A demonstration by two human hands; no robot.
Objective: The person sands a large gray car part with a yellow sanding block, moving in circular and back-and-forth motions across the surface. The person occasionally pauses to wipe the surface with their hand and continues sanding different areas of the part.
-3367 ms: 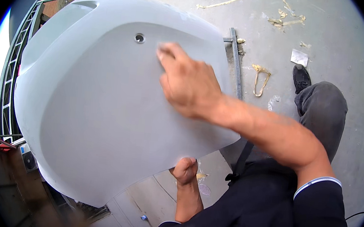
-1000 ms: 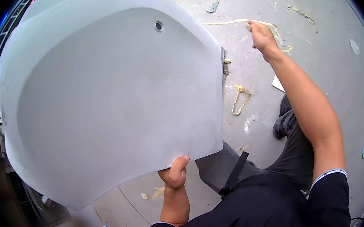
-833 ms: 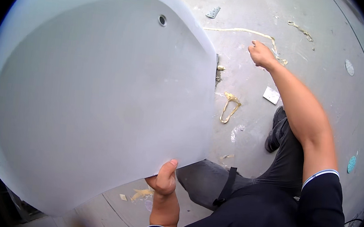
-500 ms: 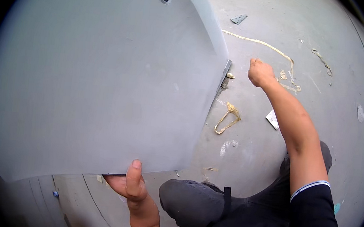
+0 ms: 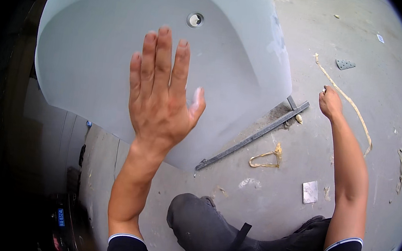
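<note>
A large, smooth, pale grey curved panel (image 5: 98,80) with a round ringed hole (image 5: 195,20) fills the upper left. Over its surface spreads my left hand (image 5: 161,104), fingers stretched out, palm toward the panel; whether the palm touches it I cannot tell. The thumb looks whitish. My right hand (image 5: 331,102) is closed, off the panel's right side, next to a long strip of yellowish tape (image 5: 350,102). A small pale bit shows at its fingertips, too small to name. A grey metal bar (image 5: 251,138) slants beside the panel's lower right edge.
On the grey floor lie a looped scrap of tape (image 5: 276,155), a pale square piece (image 5: 310,192), a dotted grey piece (image 5: 345,65) and a twisted strip (image 5: 400,171). My bent knee (image 5: 195,225) is close below the panel. A dark vehicle (image 5: 65,229) stands at lower left.
My left hand has let go of the panel's lower edge and lies open over its face. The panel sits differently, baring the metal bar. My right hand stays closed.
</note>
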